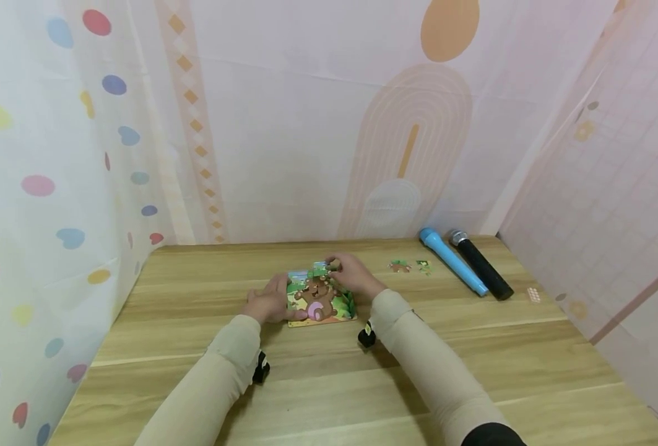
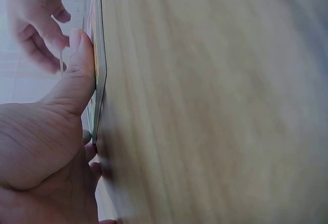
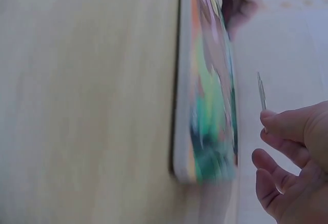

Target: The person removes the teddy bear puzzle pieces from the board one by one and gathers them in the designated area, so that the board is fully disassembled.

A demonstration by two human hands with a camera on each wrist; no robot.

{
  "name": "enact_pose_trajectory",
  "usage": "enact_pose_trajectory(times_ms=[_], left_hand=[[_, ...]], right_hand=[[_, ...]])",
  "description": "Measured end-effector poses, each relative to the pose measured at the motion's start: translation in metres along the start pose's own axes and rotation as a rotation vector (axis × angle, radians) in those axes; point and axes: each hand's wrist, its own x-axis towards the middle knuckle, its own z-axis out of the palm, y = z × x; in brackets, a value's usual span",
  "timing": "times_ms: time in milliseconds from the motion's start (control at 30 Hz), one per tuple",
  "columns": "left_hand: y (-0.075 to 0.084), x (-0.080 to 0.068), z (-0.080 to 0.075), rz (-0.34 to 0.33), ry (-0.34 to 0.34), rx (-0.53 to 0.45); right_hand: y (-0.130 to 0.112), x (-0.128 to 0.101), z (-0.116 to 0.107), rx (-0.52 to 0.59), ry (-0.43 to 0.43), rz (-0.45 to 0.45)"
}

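Observation:
A jigsaw puzzle (image 1: 320, 300) with a brown bear picture lies flat in its thin board on the wooden table. My left hand (image 1: 270, 300) rests at the board's left side, its thumb (image 2: 81, 62) stretched along the front corner and the fingers spread toward the back. Over the puzzle's back edge, my right hand (image 1: 353, 275) pinches a thin puzzle piece (image 3: 262, 93) between thumb and forefinger. That piece stands edge-on and apart from the board in the right wrist view. Part of the picture's upper right is hidden by the right hand.
Loose puzzle pieces (image 1: 400, 266) lie right of the board, with more pieces (image 1: 423, 266) beside them. Farther right are a blue microphone (image 1: 454, 261) and a black microphone (image 1: 481, 266), then a small dotted patch (image 1: 533, 295). A patterned cloth (image 1: 284, 155) hangs behind the table.

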Motion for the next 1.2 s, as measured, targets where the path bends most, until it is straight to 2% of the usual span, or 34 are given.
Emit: enact_pose_trajectory(times_ms=[233,533,700,967,1200], left_hand=[[0.003,-0.005,-0.003,0.0,-0.001,-0.019],[0.005,-0.008,-0.003,-0.007,-0.01,-0.011],[0.009,-0.014,-0.005,-0.012,0.01,-0.023],[0.007,-0.011,-0.004,-0.003,0.018,-0.026],[0.009,-0.015,-0.004,-0.012,0.002,-0.05]], right_hand=[[0.018,-0.009,-0.016,0.03,0.041,0.062],[0.039,-0.018,-0.033,-0.013,0.083,0.121],[0.048,-0.023,-0.042,-0.024,0.107,0.132],[0.066,-0.024,-0.05,-0.043,0.1,0.16],[0.072,-0.027,-0.051,-0.135,0.104,0.193]])
